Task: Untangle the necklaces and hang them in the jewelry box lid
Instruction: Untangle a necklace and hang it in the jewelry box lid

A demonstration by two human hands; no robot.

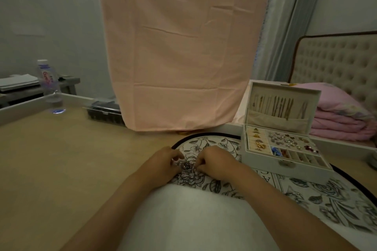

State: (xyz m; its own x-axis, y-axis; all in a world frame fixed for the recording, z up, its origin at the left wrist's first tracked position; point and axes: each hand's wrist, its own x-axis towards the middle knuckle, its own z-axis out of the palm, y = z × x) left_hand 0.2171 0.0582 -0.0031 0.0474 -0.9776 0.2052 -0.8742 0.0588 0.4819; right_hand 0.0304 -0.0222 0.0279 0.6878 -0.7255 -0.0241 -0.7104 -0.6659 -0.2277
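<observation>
A small tangle of necklaces point(186, 166) lies on the floral mat point(306, 193) in front of me. My left hand point(163, 162) pinches the tangle from its left side with curled fingers. From the right, my right hand point(214, 161) pinches it too. The white jewelry box point(285, 164) stands open on the mat to the right. Its raised lid point(255, 96) holds several chains hanging in a row. The box tray holds earrings and other small pieces.
A pink cloth point(183, 47) hangs behind the table. A water bottle point(49, 85) stands at the far left of the wooden table point(61, 159), a dark plastic case point(104, 113) near the cloth. A bed with pink bedding point(342, 120) is at right.
</observation>
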